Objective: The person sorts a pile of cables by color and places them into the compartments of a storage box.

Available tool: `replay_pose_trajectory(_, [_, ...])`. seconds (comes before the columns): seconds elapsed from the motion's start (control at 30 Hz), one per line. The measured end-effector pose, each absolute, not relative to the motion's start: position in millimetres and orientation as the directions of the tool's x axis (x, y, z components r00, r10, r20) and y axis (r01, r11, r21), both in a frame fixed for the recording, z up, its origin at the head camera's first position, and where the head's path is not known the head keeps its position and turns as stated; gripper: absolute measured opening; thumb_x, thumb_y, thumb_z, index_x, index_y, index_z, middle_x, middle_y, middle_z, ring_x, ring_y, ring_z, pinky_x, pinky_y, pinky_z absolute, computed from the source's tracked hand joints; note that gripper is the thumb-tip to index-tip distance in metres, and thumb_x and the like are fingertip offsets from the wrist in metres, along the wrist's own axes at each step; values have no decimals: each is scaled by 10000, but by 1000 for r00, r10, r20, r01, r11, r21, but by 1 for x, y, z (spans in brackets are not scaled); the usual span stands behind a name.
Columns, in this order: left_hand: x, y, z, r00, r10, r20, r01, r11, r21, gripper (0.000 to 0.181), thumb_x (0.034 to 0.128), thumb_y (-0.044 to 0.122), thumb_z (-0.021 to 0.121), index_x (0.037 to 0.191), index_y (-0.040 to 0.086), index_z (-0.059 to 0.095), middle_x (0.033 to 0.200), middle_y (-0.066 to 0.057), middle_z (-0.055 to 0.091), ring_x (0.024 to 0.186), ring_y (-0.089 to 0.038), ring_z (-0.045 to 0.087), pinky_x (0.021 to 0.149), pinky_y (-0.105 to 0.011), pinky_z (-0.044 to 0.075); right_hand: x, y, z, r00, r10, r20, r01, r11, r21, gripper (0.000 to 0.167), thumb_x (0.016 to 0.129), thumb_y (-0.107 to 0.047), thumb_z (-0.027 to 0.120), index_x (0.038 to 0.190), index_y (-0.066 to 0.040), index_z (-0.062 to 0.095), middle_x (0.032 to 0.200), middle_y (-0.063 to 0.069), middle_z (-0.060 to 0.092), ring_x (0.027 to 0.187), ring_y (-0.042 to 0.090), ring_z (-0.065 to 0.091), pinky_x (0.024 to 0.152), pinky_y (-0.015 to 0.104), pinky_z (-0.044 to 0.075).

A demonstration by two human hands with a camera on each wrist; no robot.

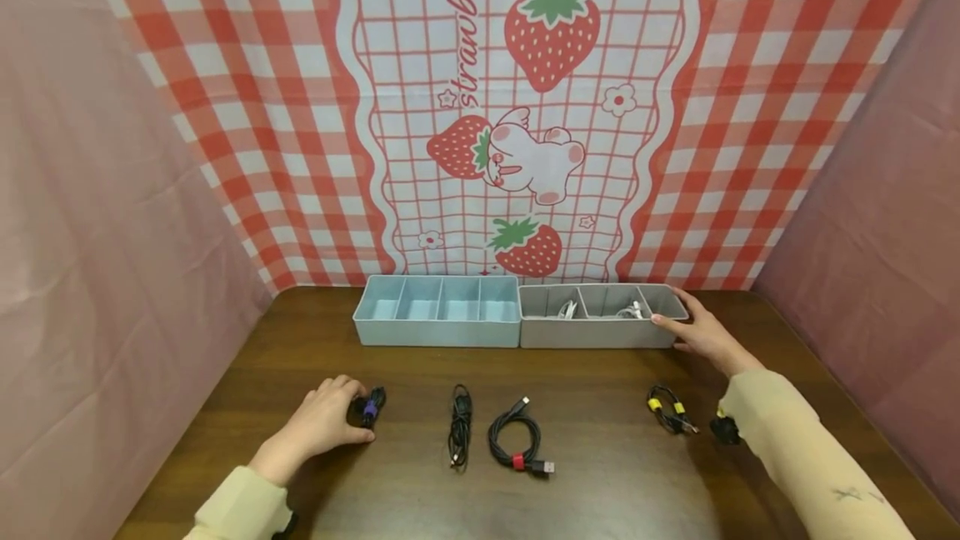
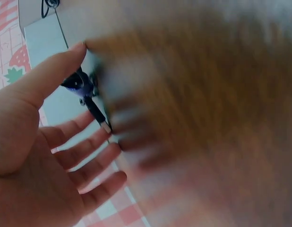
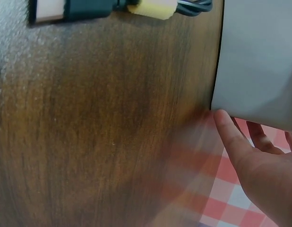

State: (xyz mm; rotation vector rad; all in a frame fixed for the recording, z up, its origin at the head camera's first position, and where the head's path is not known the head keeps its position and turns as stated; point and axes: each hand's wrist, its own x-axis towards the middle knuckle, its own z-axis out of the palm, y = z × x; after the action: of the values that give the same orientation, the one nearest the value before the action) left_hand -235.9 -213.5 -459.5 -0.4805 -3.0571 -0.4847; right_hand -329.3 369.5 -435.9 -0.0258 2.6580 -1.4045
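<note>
My left hand (image 1: 318, 419) hovers around a bundled black cable (image 1: 371, 407) with a purple tie, on the table's left side. In the left wrist view the thumb and spread fingers lie on either side of this cable, without closing on it. At the back right, my right hand (image 1: 708, 336) grips the right end of a grey divided box (image 1: 596, 336), its thumb at the front corner and its fingers round the end. White cables (image 1: 630, 310) lie in two of the grey box's compartments. The right wrist view shows the thumb touching the box's corner.
A light blue divided box (image 1: 438, 334) stands left of the grey one, against the checked cloth (image 1: 300, 148). On the brown table (image 1: 600, 490) lie a bundled black cable (image 1: 461, 423), a coiled one with a red tie (image 1: 515, 440) and one with yellow ties (image 1: 667, 408).
</note>
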Motion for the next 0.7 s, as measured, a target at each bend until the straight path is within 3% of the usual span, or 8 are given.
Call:
replay_pose_trajectory(0.4, [-250, -237, -466, -878, 470, 97, 467, 792, 392, 577, 657, 281, 853, 1142, 100, 598, 1138, -59, 606, 1050, -269, 530, 864, -522, 427, -330, 372, -438, -991, -72, -116, 55, 572, -818, 939, 920, -467, 551, 1515, -94, -73, 1489, 366, 23, 1268, 519, 326, 915, 543, 446])
replay_pose_trajectory(0.57, [-250, -242, -466, -875, 466, 131, 472, 763, 442, 578, 656, 218, 855, 1134, 40, 583, 1126, -92, 586, 1043, -287, 556, 903, -475, 443, -331, 372, -437, -990, -72, -123, 61, 570, -820, 939, 922, -460, 552, 1514, -93, -78, 1488, 368, 20, 1270, 516, 322, 917, 548, 443])
replay_pose_trajectory(0.7, [-248, -239, -462, -911, 398, 105, 401, 804, 439, 551, 644, 323, 858, 1032, 42, 585, 1036, -70, 569, 997, -268, 549, 882, -467, 447, -331, 373, -437, -990, -75, -121, 58, 564, -824, 933, 926, -456, 548, 1513, -92, -78, 1488, 369, 13, 1274, 522, 311, 918, 553, 440])
